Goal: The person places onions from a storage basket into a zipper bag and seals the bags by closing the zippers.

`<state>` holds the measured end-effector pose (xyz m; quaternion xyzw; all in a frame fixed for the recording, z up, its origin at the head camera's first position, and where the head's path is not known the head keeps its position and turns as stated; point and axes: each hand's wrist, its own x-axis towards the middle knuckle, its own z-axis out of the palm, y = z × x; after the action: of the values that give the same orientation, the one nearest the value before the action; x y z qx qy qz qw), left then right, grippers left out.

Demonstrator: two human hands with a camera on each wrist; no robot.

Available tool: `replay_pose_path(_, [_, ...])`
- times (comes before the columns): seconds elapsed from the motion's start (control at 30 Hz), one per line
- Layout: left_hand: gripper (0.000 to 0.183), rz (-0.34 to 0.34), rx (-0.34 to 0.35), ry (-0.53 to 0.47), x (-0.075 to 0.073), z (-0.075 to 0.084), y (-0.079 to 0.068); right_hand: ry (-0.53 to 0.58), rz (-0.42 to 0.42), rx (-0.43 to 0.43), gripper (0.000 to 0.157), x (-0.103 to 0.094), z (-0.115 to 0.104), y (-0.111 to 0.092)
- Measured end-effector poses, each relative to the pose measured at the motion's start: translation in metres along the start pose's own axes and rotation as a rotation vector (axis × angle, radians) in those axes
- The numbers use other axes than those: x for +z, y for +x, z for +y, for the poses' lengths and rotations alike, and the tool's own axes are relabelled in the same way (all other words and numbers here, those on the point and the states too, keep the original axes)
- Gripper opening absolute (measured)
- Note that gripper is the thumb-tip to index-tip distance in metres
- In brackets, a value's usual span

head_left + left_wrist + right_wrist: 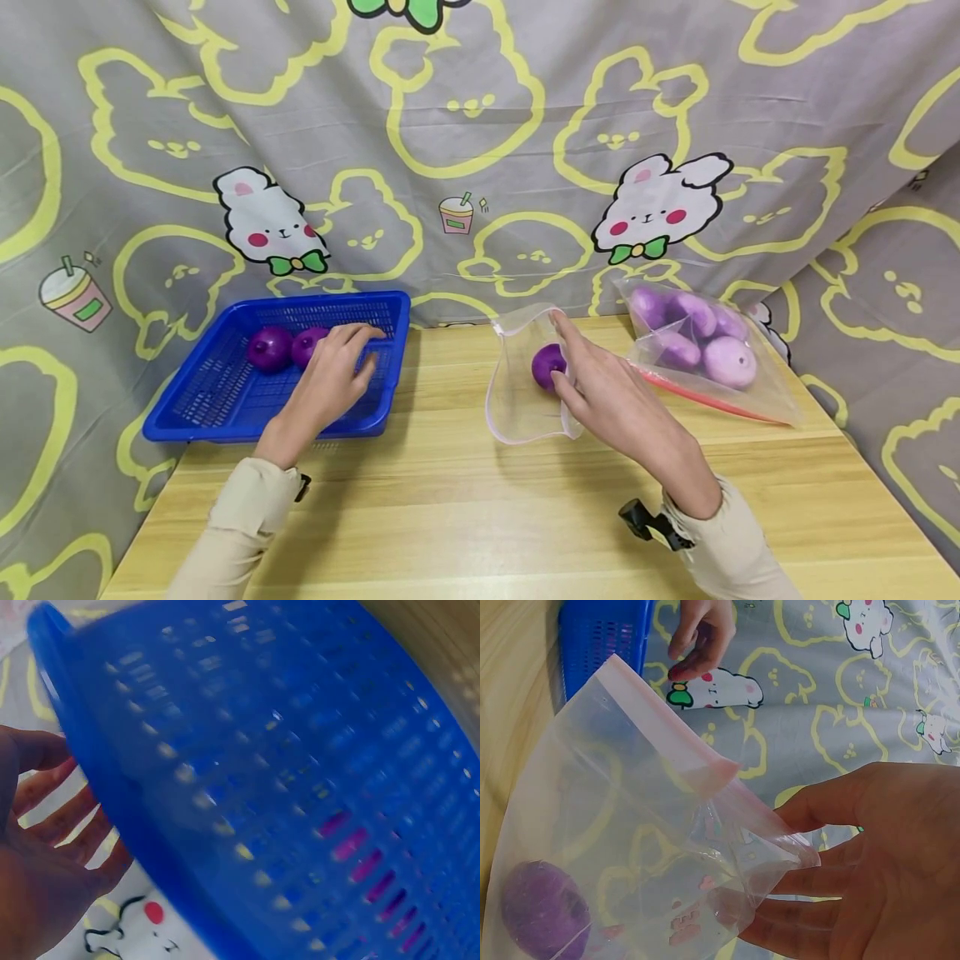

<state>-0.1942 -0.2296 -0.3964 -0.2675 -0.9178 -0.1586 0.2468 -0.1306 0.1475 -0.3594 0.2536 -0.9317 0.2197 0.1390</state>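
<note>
My left hand is held over the right part of the blue plastic basket, fingers loosely bent and holding nothing. Two round purple onions lie in the basket, the right one partly hidden by that hand. In the left wrist view the fingers show beside the basket rim. At the table's middle my right hand pinches the right edge of a clear zip bag, its mouth spread toward the left. One purple onion sits inside this bag.
A second clear zip bag with a red strip lies at the back right, holding several purple onions. Behind the wooden table hangs a grey patterned curtain, close to the basket and bags.
</note>
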Motion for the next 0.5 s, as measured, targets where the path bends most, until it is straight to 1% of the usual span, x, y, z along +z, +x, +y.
replay_pose_path(0.23, [0.032, -0.060, -0.111, 0.040, 0.002, -0.025, -0.003, -0.003, 0.003, 0.002, 0.071, 0.000, 0.000, -0.001])
replay_pose_path(0.5, [0.037, -0.091, -0.210, 0.066, 0.004, -0.060, -0.010, 0.002, 0.002, -0.001, 0.072, -0.001, 0.000, 0.000])
